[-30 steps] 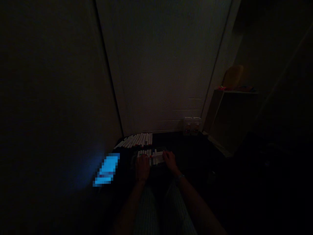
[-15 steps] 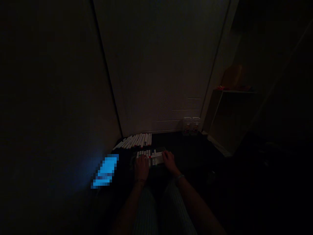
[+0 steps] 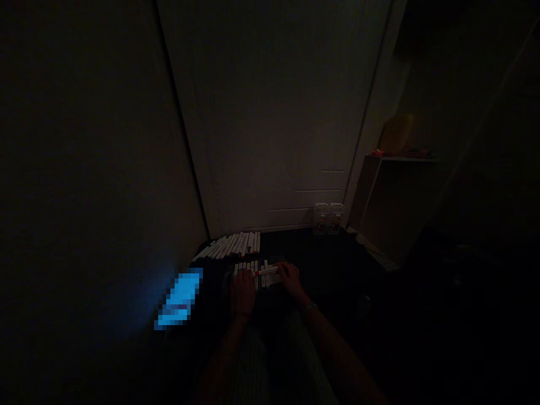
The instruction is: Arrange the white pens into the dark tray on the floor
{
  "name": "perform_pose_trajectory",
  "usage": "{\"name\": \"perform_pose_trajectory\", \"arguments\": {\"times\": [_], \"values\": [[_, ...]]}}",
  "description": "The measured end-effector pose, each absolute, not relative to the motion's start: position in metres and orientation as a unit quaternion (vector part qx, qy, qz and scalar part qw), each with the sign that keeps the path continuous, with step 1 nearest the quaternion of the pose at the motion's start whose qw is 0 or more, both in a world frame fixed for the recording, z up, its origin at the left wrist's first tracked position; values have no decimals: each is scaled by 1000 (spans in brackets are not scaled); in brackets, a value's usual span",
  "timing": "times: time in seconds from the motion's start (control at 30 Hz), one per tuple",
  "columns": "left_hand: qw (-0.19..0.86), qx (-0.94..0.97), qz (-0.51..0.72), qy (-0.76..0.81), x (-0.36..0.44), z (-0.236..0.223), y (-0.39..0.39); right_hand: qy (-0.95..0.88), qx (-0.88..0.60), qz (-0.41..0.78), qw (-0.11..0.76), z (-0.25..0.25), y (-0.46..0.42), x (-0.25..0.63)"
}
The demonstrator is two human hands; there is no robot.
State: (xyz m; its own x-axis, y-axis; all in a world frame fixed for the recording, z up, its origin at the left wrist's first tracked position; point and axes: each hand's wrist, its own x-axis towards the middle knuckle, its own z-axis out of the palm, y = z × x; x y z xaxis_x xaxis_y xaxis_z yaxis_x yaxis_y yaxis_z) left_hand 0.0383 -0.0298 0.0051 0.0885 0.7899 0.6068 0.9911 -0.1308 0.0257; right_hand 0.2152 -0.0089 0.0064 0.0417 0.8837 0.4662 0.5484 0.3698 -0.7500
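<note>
- The marker with a red end (image 3: 268, 271) lies between the two hands, over a group of markers (image 3: 249, 266) in what seems to be a clear, shallow case (image 3: 274, 279).
- Its long axis goes mostly from left to right, across the markers in this group, which point away from the person. The red end is toward the left hand (image 3: 243, 293); the other end goes to the fingers of the right hand (image 3: 291, 279).
- The right hand has this marker in a closed pinch, as it appears, near the end opposite to the red one. From this grip, the marker extends to the left.
- The left hand is just beside the red end, with bent fingers over the left part of the group. I cannot tell how far its fingers are closed, or if they hold something.
- Beyond the hands, on the dark table (image 3: 310, 256), lies a fan of white markers (image 3: 237, 244).
- The picture is very dark. The fingers hide some markers and the near edge of the case, the right fingertips are difficult to separate from the marker, and the bright blue area (image 3: 179, 298) at the left is pixelated.
</note>
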Motion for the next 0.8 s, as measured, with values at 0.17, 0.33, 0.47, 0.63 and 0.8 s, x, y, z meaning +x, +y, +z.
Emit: {"name": "perform_pose_trajectory", "arguments": {"times": [0.17, 0.33, 0.47, 0.63, 0.8], "values": [[199, -712, -246, -627, 38, 5, -29, -652, -511, 207, 519, 9, -9, 217], [202, -721, -240, -618, 38, 2, -29, -627, -504, 233, 547, 10, -8, 216], [209, -707, -249, -629, 39, 2, -29, -623, -503, 242, 547, 11, -10, 216], [224, -700, -259, -627, 39, 6, -31, -607, -484, 275, 567, 8, -7, 217], [220, -699, -264, -627, 40, 9, -33, -597, -474, 291, 578, 4, -4, 218]]}}
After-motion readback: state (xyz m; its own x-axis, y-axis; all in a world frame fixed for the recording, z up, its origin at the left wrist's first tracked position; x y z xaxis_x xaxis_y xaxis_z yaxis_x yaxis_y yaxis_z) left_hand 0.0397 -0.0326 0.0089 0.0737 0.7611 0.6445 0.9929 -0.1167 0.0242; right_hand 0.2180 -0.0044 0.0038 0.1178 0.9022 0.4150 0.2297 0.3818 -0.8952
